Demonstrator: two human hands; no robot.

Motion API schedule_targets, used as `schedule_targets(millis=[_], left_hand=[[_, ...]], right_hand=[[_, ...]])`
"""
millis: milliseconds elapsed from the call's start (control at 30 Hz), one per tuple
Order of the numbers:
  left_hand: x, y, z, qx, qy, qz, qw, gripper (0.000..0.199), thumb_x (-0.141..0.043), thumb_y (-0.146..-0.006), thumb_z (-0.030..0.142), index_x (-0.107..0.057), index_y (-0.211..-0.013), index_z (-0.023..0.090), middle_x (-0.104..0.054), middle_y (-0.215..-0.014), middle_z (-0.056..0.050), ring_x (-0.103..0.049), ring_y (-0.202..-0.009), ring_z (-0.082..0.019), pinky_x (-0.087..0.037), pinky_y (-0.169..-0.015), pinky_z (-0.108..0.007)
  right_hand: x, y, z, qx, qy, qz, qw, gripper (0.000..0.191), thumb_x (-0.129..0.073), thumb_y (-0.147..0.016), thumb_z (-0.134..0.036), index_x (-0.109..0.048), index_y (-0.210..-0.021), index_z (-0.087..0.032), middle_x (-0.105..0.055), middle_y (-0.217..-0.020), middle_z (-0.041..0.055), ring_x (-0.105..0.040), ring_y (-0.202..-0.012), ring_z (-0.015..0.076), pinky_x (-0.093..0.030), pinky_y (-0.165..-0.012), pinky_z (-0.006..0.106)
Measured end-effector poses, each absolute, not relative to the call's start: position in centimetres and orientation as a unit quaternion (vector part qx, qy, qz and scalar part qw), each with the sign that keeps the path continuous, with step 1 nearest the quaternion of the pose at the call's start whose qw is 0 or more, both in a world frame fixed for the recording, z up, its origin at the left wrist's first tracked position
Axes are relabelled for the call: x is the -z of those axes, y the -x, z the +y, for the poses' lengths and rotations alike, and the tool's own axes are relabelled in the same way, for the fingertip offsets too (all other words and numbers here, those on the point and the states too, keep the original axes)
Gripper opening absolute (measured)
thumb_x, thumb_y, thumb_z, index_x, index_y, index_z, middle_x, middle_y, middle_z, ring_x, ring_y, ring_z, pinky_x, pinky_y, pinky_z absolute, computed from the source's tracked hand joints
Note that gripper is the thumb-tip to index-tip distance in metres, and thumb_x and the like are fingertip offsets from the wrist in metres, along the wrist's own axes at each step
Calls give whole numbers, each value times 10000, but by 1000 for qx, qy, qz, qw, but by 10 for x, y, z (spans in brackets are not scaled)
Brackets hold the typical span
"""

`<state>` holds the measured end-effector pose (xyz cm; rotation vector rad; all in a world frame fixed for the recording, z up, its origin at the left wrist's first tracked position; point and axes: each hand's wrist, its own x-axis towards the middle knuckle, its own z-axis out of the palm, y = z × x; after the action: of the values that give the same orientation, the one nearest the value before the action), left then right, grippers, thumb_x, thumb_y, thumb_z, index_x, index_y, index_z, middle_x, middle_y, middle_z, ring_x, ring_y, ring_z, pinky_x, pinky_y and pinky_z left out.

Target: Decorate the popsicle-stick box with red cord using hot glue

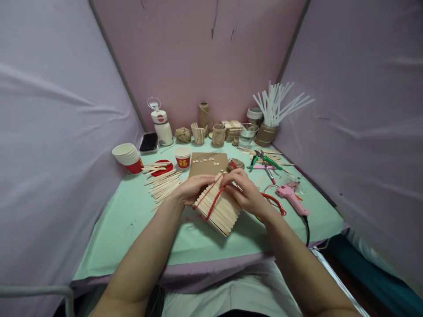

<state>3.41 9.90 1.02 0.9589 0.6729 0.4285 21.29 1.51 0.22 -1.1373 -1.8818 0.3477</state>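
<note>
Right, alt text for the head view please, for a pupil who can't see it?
A left hand holds a piece made of flat wooden sticks while the right hand is at red cord lying across it, over a pale green table. Loose sticks and stacked paper cups lie left; green-handled pliers and a pink glue gun, right.
</note>
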Motion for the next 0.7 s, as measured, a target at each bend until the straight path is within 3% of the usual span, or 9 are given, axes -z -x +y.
schedule_targets(millis=[400,567,700], left_hand=[[-15,-32,95,-196,-483,353,777,360,-834,-631,315,-749,-917,114,-758,-892,-89,-671,-758,-186,-497,-699,-264],[-18,-31,96,-174,-505,349,770,387,-806,-641,294,-741,-976,111,-747,-866,-81,-651,-722,-165,-479,-625,-226],[-18,-30,99,-166,-511,345,770,417,-784,-662,273,-731,-1048,125,-747,-892,-82,-637,-686,-143,-442,-560,-197]], right_hand=[[11,-231,-12,-164,539,-613,554,156,-582,-890,-361,-619,-858,-213,-618,-862,20,-584,-841,183,-454,-792,321],[22,-277,-32,-34,736,-523,428,224,-476,-915,-395,-601,-918,-209,-658,-970,64,-602,-930,211,-469,-844,342],[43,-331,-50,15,839,-435,327,317,-595,-823,-376,-620,-1020,-129,-636,-1048,181,-543,-1046,330,-392,-936,478]])
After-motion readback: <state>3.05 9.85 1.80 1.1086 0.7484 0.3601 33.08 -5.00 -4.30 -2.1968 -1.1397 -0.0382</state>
